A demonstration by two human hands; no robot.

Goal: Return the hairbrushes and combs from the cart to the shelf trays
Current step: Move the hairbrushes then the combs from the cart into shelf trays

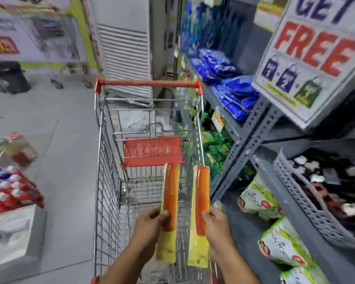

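A wire shopping cart point(108, 181) with a red handle stands in front of me. Over its basket I hold two orange combs in yellow packets. My left hand point(150, 226) grips the left comb point(170, 193) at its middle. My right hand point(216, 225) grips the right comb point(202, 193) the same way. Both combs stand nearly upright, side by side and apart. At the right, a grey perforated shelf tray point(295, 193) holds dark hair items that are too blurred to name.
The grey metal shelf rack point(246, 144) runs along the right with blue packets, green packets and white-green pouches point(260, 199). A "FREE" sign point(314, 58) hangs above the tray. Red crates of bottles point(10, 189) and a white box point(10, 232) sit left on the floor.
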